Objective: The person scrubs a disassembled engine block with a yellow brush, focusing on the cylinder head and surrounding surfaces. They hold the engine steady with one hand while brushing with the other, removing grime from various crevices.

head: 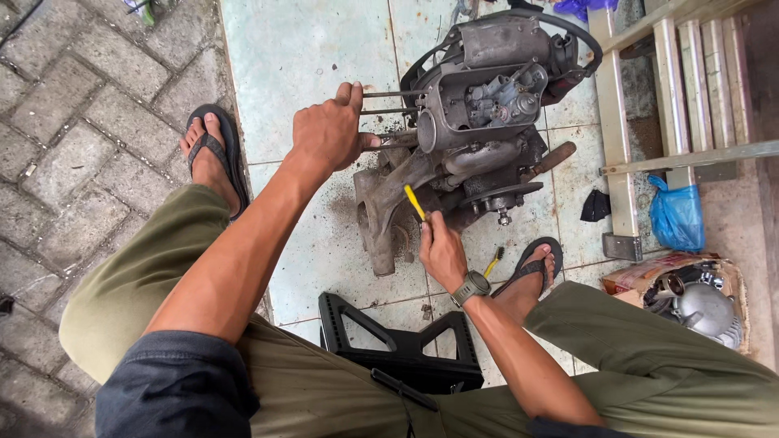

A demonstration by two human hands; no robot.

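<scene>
Sitting on a black stool (406,349), the person grips the long studs (389,101) of a dirty engine (479,138) on the tiled floor (308,73) with the left hand (329,134) to steady it, while the right hand (442,251) clenches a yellow-handled tool (415,201) poking its underside.

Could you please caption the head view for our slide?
Seated person's left hand steadies a grimy engine while the right hand holds a yellow tool.
</scene>
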